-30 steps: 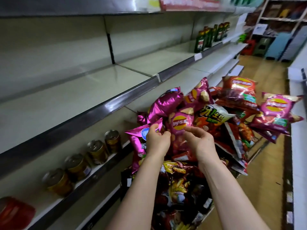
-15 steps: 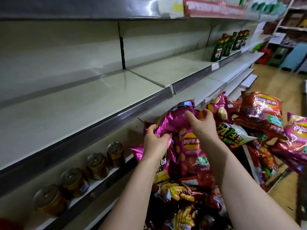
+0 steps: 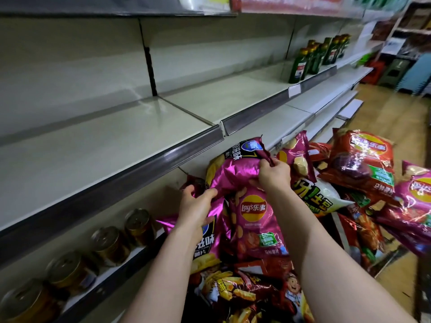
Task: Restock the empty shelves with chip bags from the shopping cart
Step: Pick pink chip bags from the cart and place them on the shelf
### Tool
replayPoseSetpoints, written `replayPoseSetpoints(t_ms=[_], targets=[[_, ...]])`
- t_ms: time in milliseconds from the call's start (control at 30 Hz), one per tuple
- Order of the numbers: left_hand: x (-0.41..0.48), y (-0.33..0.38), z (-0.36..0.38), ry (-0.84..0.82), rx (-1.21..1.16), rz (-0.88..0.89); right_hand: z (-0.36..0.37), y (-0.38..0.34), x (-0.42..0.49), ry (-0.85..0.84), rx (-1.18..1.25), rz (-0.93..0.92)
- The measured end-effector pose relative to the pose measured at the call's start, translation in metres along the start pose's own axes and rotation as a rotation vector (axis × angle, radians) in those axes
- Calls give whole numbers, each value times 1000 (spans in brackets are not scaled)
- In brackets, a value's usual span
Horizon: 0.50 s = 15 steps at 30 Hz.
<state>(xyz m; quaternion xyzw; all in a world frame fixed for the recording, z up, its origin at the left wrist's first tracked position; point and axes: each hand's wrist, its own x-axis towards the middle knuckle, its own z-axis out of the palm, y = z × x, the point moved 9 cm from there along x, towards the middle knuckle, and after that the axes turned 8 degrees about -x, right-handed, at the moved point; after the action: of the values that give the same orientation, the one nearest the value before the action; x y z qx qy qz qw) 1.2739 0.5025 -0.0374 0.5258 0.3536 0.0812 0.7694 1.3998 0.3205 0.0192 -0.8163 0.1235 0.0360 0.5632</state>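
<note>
Two hands hold one purple bag (image 3: pixel 235 173) by its ends: left hand (image 3: pixel 197 207) pinches the lower corner, right hand (image 3: pixel 275 176) grips the top (likely to keep slippery foil level). It hangs over the heap (image 3: pixel 363 169), just below the front edge of the bare shelf (image 3: pixel 112 150).

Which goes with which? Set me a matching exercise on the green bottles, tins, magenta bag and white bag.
1 green bottles; 2 tins; 3 magenta bag; 4 white bag.
a lower shelf, near left; b gripped by left hand and right hand; c far along middle shelf; d lying loose, right of both hands.
Pairs: 1c, 2a, 3b, 4d.
</note>
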Motion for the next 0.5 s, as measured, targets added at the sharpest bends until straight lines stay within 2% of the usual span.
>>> replayPoseSetpoints(t_ms=[200,333,500], targets=[[1,7,9,-5,-88,-21,-59,-21,-26,-40,337,-112],[-6,11,21,-83,-217,-97,-101,-12,-36,-54,341,-112],[-27,-2,48,-298,-194,-151,-112,6,-42,-62,346,-61]])
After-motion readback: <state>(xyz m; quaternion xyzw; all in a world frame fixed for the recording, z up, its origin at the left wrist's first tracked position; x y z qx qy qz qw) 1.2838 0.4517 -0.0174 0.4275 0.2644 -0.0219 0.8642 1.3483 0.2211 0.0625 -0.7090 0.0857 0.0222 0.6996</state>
